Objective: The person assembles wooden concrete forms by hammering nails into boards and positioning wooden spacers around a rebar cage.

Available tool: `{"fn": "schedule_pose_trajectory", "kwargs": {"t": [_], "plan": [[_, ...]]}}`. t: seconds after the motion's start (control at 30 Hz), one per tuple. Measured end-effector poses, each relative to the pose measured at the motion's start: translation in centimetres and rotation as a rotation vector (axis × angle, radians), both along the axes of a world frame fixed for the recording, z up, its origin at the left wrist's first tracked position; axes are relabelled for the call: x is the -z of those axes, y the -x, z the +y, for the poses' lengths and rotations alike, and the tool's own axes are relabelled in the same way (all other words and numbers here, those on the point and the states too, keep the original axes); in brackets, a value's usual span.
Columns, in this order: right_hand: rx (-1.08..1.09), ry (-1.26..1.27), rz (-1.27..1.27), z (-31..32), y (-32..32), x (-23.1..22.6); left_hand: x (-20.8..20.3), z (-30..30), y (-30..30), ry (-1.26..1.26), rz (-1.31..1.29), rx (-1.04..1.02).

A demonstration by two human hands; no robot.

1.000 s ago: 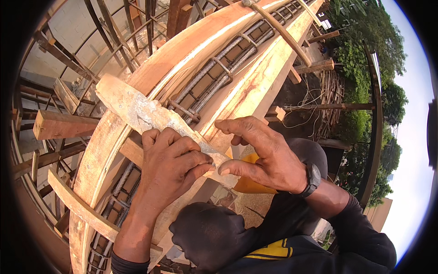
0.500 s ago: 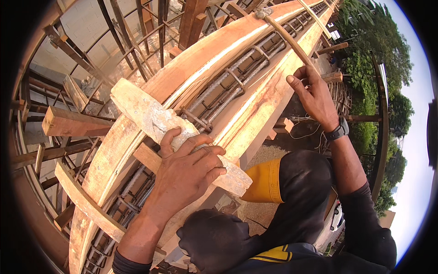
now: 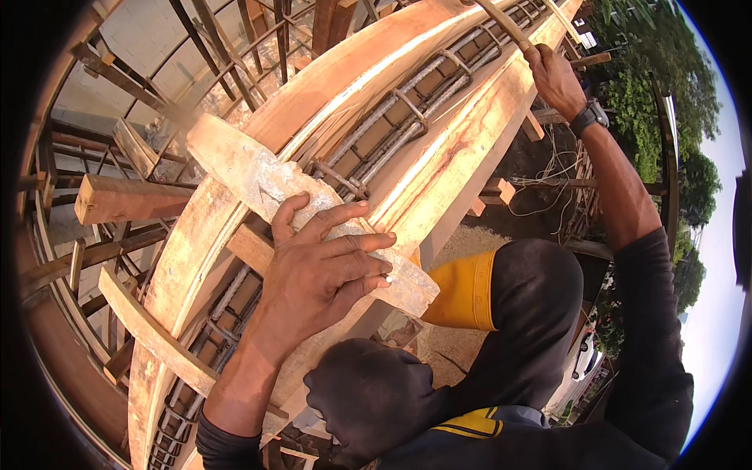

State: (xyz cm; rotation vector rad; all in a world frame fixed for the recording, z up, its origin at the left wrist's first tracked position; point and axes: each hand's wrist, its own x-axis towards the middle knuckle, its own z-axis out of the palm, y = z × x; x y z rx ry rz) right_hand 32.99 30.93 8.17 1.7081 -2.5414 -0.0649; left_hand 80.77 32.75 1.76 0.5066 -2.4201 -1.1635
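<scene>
Left hand on the pale plank, right hand at the wooden handle

We see the pale plank [image 3: 227,157] lying crosswise over the curved timber form, its whitish, crusted face turned up. Our left hand [image 3: 317,274] rests on it near its lower right end, fingers fanned apart across the wood. The thumb and forefinger come close together at a small pale speck; we cannot tell whether they pinch anything there. Our right hand [image 3: 558,82] is well apart from it, at the upper right, fingers curled round the near end of a wooden handle [image 3: 501,19] whose far end is cut off by the upper edge. A dark watch [image 3: 589,117] sits on that wrist.

Beneath the plank, a cage of steel bars [image 3: 395,117] runs lengthwise between the outer board [image 3: 313,86] and the inner board [image 3: 462,157]. Nearer to us, a curved wooden strip [image 3: 157,333] also spans the form. A reddish timber beam [image 3: 129,200] stands just beyond the outer board, on the left. Our yellow boot [image 3: 466,290] shows beside the plank's lower right end, below a dark trouser knee [image 3: 536,278]. Green trees [image 3: 627,102] fill the right side.
</scene>
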Motion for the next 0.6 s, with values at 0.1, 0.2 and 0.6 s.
{"fn": "schedule_pose_trajectory", "kwargs": {"t": [0.1,0.2,0.6], "plan": [[0.232,0.169,-0.724,7.2,-10.7,-3.0,0.2,0.1,-0.2,-0.004,-0.037,0.007],[0.367,0.118,-1.116,14.3,-20.2,-6.3,1.3,0.3,-1.2,0.007,-0.042,-0.004],[0.052,-0.194,-1.068,28.5,-27.4,-7.2,1.5,0.1,-0.7,0.03,0.034,0.01]]}}
